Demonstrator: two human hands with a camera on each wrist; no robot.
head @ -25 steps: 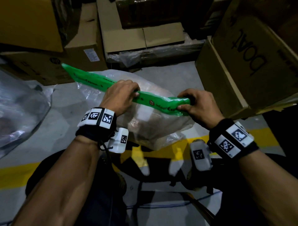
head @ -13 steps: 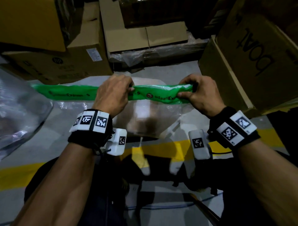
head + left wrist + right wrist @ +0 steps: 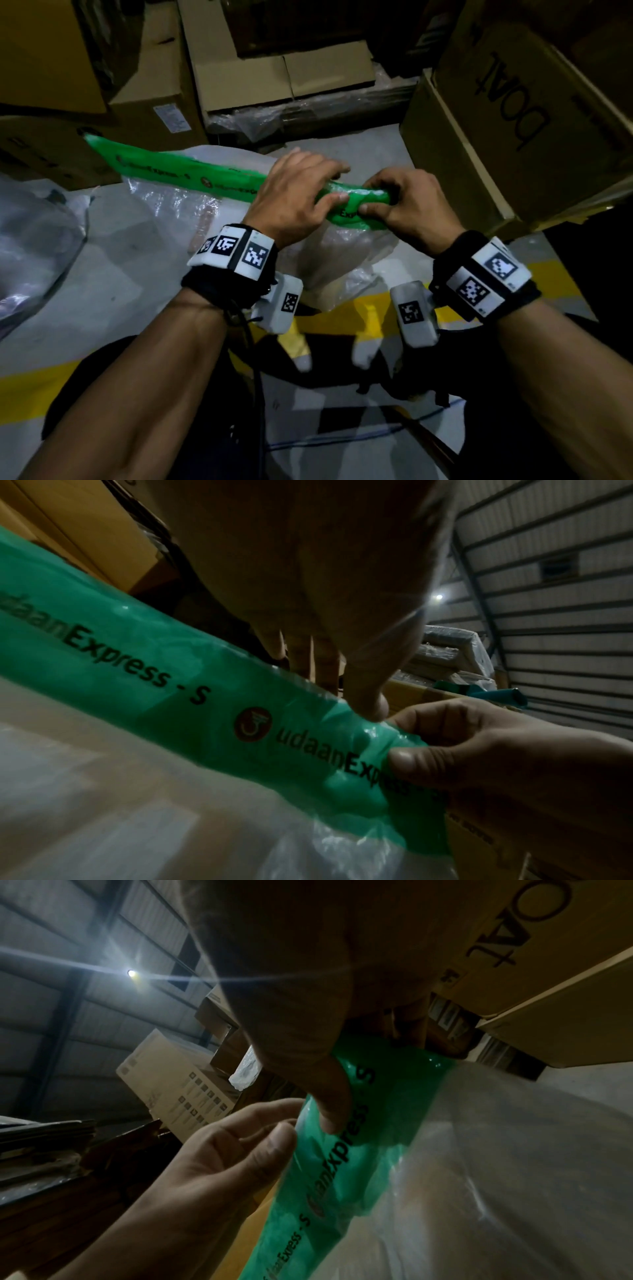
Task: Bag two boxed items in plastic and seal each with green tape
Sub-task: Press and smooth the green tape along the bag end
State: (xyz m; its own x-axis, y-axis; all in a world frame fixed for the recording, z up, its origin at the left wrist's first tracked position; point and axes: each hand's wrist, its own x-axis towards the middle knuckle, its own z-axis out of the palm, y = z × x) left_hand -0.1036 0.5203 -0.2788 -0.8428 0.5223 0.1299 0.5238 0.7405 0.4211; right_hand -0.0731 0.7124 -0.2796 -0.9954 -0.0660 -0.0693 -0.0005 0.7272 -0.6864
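Observation:
A clear plastic bag (image 3: 335,260) with a brownish boxed item (image 3: 103,791) dimly showing inside hangs in front of me above the floor. Along its top runs a green tape strip (image 3: 191,173) printed "udaanExpress - S" (image 3: 171,685). My left hand (image 3: 301,195) and right hand (image 3: 404,205) sit close together at the strip's right end. Each pinches the crumpled green tape (image 3: 377,1123) between thumb and fingers. The right wrist view shows the left hand (image 3: 222,1150) beside the strip. The strip's left end sticks out free toward the far left.
A big cardboard box (image 3: 513,120) with printed letters stands close on the right. More cartons (image 3: 274,78) line the back and the left (image 3: 51,68). A heap of clear plastic (image 3: 30,246) lies at the left. A yellow line (image 3: 342,315) crosses the grey floor below my wrists.
My left hand has slid right along the green strip until it is next to the right hand. The strip has tilted, with its free left end now higher.

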